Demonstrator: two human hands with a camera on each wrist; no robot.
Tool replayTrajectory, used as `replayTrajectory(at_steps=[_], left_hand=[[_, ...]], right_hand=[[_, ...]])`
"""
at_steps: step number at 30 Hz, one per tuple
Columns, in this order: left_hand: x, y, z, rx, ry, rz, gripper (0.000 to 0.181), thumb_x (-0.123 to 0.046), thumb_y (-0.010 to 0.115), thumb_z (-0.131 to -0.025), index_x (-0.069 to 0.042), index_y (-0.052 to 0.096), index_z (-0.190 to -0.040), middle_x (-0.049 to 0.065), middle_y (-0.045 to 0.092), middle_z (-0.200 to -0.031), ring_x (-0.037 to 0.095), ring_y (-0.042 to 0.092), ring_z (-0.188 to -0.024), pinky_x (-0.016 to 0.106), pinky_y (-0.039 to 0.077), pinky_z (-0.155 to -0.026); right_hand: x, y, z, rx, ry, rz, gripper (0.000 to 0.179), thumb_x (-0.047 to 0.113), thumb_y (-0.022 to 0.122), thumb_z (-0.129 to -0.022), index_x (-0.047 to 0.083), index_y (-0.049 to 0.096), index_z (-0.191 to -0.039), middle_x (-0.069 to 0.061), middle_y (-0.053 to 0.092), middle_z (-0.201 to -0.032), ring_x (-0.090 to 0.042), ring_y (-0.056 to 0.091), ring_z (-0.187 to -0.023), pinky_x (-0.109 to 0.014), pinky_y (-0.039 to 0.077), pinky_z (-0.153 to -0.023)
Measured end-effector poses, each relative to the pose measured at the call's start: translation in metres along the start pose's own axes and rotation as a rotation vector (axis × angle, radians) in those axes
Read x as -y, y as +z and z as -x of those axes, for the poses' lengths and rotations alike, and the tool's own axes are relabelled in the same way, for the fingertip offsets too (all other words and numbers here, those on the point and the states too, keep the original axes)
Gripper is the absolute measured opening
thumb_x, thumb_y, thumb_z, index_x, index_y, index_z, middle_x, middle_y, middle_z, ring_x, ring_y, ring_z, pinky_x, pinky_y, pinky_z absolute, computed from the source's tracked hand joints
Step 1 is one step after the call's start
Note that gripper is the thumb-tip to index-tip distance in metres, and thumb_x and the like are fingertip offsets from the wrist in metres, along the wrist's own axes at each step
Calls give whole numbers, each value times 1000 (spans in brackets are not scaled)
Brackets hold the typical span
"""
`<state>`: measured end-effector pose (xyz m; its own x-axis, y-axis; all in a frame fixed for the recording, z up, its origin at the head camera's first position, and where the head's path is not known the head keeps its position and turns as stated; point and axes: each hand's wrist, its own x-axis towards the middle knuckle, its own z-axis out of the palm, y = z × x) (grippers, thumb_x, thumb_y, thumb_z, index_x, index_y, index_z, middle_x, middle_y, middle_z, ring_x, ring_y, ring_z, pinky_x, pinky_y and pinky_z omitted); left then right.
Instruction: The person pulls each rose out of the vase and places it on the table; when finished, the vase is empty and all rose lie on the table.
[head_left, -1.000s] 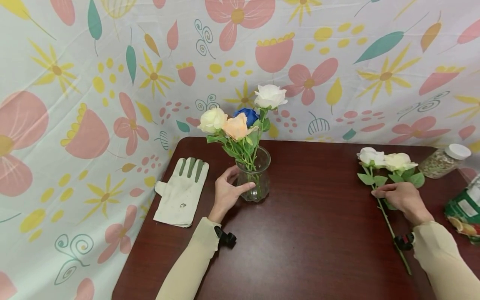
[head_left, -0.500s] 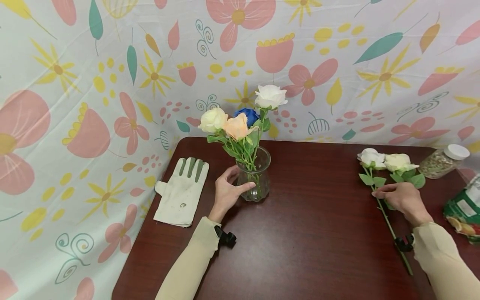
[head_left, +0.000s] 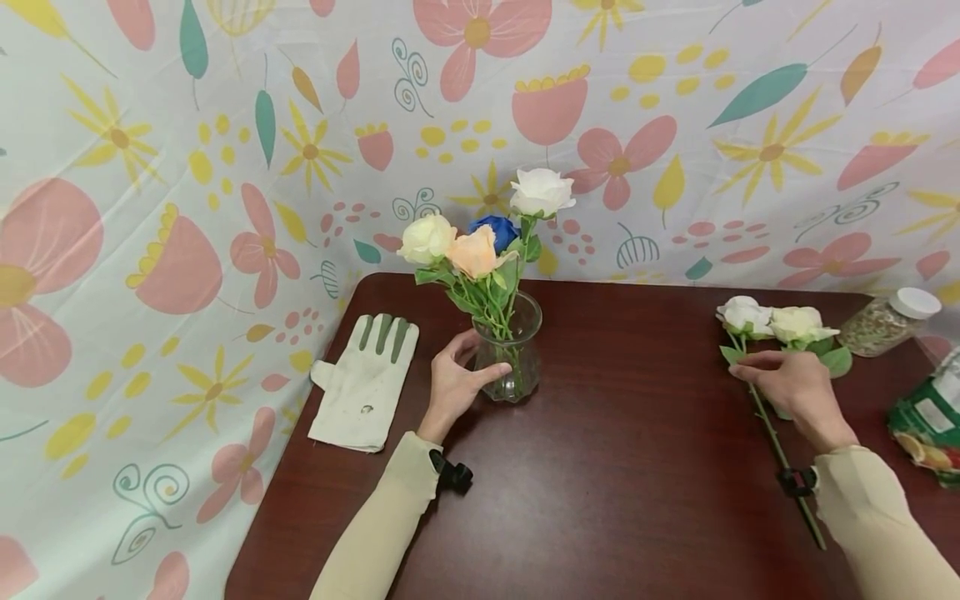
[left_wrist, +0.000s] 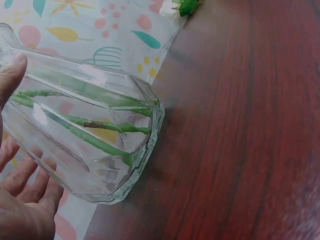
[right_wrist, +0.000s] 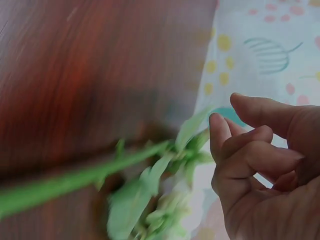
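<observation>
Left hand (head_left: 454, 385): glass vase (head_left: 522, 360) held; right hand (head_left: 797, 387): hold unclear; cream rose (head_left: 799, 325) could be dragged if snagged on white rose (head_left: 744, 316).

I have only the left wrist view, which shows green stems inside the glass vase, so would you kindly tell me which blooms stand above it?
Observer: The head view shows four blooms: a cream rose, a peach rose, a blue rose and a white rose.
Operator: Thank you; what is happening on the person's right?
Observer: The right hand is beside a long green stem, just below two pale roses in the head view.
Operator: And is anything lying to the left of the vase?
Observer: Yes, a white glove lies flat on the table there.
</observation>
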<state>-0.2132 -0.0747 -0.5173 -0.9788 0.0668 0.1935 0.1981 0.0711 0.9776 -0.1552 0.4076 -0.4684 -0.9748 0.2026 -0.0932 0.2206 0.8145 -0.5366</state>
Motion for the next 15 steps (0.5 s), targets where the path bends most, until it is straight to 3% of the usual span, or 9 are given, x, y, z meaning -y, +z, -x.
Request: replayTrajectory(at_steps=[3,8,15], left_hand=[[1,0,0,0,-1,6,63,-11,96,-82,-8,71,-140,19,72,-138,45,64,-138,52,54,-123],[3,0,0,-3,-4,2,63,-10,96,-82,-9,71,-140,18,72,-138,41,66,-137,51,54,-123],[3,-1,-1,3,0,-1,62,-11,96,-83,-9,71,-141,17,73,-138,35,68,-135,47,56,-122]], right_hand=[[15,2,3,7,-8,-16,50,43,68,-107,-1,77,-130,-35,71,-132,-48,65,-108,-32,48,-72],[45,7,6,33,9,-86,56,50,65,-108,2,75,-136,-34,66,-144,-46,62,-119,-31,47,-73],[89,14,15,-22,6,-187,61,61,67,-103,11,77,-136,-25,69,-144,-19,58,-105,-24,44,-69]])
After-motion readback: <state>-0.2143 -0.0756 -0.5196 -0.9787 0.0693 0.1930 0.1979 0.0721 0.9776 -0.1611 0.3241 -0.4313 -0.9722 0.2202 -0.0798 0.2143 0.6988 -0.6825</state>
